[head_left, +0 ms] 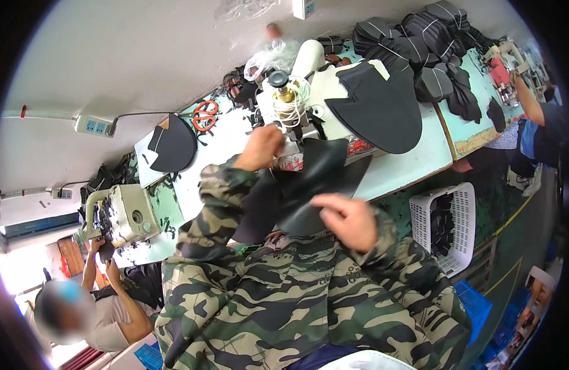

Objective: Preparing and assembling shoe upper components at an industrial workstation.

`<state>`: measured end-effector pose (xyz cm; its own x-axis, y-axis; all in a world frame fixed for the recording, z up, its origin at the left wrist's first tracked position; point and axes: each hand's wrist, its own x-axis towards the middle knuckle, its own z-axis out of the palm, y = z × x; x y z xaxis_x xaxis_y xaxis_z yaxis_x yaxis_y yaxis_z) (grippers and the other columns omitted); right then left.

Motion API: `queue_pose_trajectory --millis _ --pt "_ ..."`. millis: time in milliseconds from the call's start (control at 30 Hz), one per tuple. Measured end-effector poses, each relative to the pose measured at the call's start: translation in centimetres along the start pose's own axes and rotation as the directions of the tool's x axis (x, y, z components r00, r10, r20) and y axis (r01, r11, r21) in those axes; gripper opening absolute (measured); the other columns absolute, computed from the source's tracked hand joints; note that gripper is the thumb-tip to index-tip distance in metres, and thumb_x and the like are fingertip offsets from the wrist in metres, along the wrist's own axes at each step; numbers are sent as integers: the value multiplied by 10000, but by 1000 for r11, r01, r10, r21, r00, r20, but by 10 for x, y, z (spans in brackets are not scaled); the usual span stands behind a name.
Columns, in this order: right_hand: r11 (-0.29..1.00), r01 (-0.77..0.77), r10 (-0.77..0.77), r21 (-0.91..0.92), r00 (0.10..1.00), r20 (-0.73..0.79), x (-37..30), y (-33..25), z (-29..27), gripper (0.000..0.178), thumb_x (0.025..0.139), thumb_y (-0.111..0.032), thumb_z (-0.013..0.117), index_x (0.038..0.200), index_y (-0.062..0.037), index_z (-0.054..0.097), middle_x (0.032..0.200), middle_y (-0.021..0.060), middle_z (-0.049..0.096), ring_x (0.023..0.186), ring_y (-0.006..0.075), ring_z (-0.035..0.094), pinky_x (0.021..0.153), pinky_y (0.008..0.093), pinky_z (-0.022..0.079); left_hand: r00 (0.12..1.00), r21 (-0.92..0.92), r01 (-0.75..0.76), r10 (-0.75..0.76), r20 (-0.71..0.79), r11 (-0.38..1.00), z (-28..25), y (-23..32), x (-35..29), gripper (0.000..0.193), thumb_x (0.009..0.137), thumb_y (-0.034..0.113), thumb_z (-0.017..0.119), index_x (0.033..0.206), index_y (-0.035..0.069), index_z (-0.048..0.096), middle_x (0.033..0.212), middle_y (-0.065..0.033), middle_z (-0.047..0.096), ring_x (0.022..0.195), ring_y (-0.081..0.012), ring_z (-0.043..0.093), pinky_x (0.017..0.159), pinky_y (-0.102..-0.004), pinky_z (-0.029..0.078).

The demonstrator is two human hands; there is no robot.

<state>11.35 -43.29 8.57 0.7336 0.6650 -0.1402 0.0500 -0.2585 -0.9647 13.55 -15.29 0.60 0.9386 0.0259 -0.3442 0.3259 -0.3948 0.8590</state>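
Observation:
My left hand point(261, 148) is curled at the left side of a white bench machine point(309, 68) with a dark knob, a brass-coloured post and white cord wound about it. What its fingers hold, if anything, is hidden. A glossy black sheet piece point(318, 176), like leather, runs from under the machine's working head toward my body. Over the right part of that piece, my right hand point(349, 221) has its forefinger stretched out, slightly blurred. A matte black piece point(257, 213) hangs beside it on the left. Large cut black pieces point(383, 108) lie on the machine's right top.
Orange-handled scissors point(205, 115) and a rounded black stack point(173, 145) lie left on the white table point(414, 160). Tied black bundles point(414, 43) are piled at the back right. A white basket point(466, 228) stands right. Co-workers sit at machines on the left point(127, 216) and far right.

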Motion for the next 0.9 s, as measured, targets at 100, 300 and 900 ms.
queue_pose_trajectory --millis 100,300,900 --pt "985 -128 65 -112 891 -450 13 -28 -66 257 857 52 463 1020 -6 653 919 123 667 783 170 645 698 266 494 946 677 135 110 -306 724 -38 -14 -39 201 894 243 512 939 59 580 746 -160 637 673 -351 613 614 -438 477" --pt "528 167 -545 -833 818 -181 62 28 -124 202 680 23 551 842 -27 662 1076 116 633 964 305 598 822 377 496 983 859 178 -127 -133 480 -49 -61 -89 342 740 250 713 1006 94 566 873 -125 615 804 -330 625 691 -446 484" --pt "865 -454 288 213 798 529 35 85 -28 267 779 -52 665 1038 12 661 1059 100 656 949 155 604 849 291 467 973 4 122 -121 195 993 -13 69 -78 224 898 180 541 963 -31 577 659 -92 558 526 -135 578 431 -282 451"
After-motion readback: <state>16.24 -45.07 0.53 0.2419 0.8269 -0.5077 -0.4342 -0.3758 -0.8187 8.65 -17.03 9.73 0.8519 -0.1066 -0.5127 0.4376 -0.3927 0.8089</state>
